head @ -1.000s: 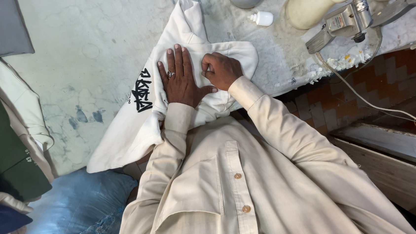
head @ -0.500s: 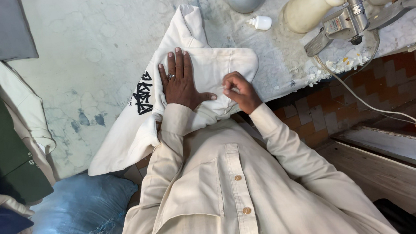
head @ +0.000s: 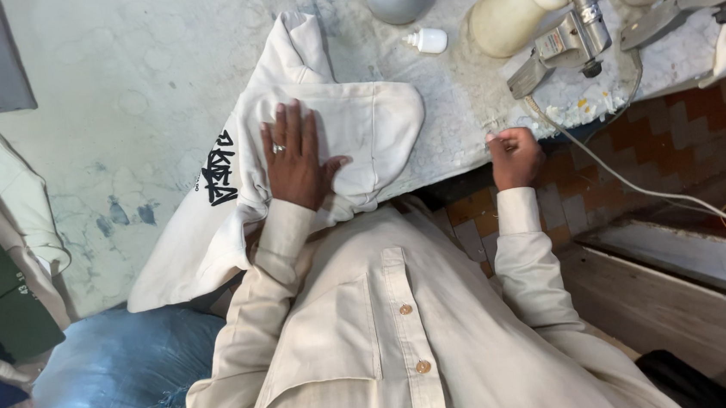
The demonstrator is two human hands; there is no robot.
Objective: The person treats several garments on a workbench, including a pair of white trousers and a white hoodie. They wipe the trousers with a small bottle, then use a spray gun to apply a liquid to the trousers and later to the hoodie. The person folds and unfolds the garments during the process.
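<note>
Your left hand (head: 295,157) lies flat and open on the white hoodie (head: 323,138), pinning it to the table (head: 113,94); your right hand (head: 513,156), at three o'clock from it, is clenched at the table edge, perhaps pinching a thread. The hoodie is cream, folded, with black lettering at its nine o'clock side.

white garment (head: 349,136) x1 | small white bottle (head: 429,41) x1 | hands x2: left hand (head: 295,157), right hand (head: 513,156) | sewing machine (head: 578,27) x1
</note>
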